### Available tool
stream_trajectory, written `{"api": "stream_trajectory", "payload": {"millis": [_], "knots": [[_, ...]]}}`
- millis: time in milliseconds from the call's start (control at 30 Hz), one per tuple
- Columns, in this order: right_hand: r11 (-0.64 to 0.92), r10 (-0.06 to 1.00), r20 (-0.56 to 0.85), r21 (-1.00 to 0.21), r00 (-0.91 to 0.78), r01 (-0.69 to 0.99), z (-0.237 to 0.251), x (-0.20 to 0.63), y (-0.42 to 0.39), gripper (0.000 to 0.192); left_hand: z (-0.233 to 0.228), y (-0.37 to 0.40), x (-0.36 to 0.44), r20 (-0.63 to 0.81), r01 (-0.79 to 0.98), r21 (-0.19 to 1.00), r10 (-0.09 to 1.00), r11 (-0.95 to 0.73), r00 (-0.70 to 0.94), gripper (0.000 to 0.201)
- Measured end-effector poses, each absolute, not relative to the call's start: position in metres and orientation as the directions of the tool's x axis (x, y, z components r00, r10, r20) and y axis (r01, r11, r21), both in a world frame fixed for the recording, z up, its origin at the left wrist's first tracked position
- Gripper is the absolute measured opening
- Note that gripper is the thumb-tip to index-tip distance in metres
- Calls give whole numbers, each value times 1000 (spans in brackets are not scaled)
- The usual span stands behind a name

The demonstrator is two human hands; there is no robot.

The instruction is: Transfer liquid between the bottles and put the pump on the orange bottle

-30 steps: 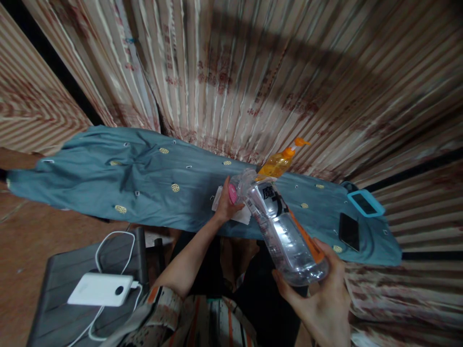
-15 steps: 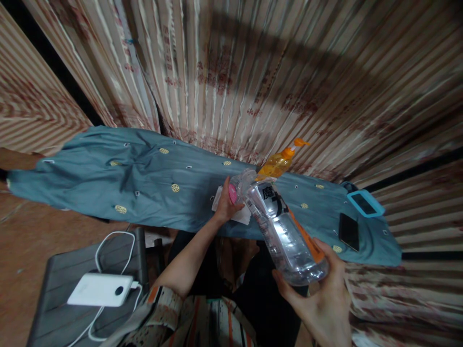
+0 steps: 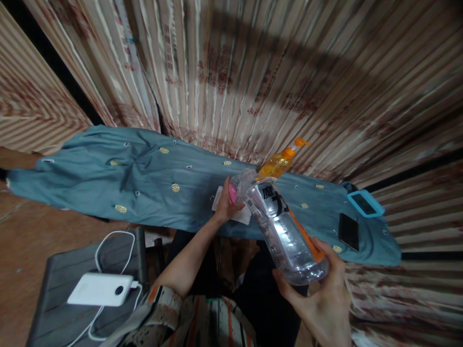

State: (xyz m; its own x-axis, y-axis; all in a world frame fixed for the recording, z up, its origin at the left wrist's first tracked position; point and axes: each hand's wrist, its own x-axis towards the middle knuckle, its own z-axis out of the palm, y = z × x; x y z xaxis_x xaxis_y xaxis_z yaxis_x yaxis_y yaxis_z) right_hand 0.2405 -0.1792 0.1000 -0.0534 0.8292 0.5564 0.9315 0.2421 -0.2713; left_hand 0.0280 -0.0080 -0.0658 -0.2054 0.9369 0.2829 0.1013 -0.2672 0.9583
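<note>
A clear plastic bottle (image 3: 278,231) with black characters and an orange strip on its label lies tilted across both hands, its base toward me. My left hand (image 3: 226,205) is closed around the pink cap (image 3: 232,193) at the bottle's neck end. Gripping the base from the lower right is my right hand (image 3: 320,294), thumb on one side and fingers on the other. White paper (image 3: 241,215) lies on the cloth beneath my left hand. Just behind the neck stands a pump bottle (image 3: 277,165) of yellow-orange liquid, its lower part hidden.
A teal patterned cloth (image 3: 144,202) covers the long narrow table. At its right end lie a black phone (image 3: 348,232) and a light-blue framed device (image 3: 366,203). A white power bank (image 3: 101,289) with a cable rests on a dark stool (image 3: 54,289) at lower left. Striped curtains (image 3: 231,72) hang behind.
</note>
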Motion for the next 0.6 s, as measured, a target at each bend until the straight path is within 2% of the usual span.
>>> {"api": "stream_trajectory", "payload": {"millis": [367, 600], "knots": [[242, 833, 552, -286, -48, 927, 106, 236, -180, 84, -68, -7, 29, 286, 82, 958, 935, -275, -208, 116], [242, 836, 547, -283, -51, 928, 105, 238, -178, 89, -69, -6, 29, 279, 55, 960, 939, -274, -198, 118]]}}
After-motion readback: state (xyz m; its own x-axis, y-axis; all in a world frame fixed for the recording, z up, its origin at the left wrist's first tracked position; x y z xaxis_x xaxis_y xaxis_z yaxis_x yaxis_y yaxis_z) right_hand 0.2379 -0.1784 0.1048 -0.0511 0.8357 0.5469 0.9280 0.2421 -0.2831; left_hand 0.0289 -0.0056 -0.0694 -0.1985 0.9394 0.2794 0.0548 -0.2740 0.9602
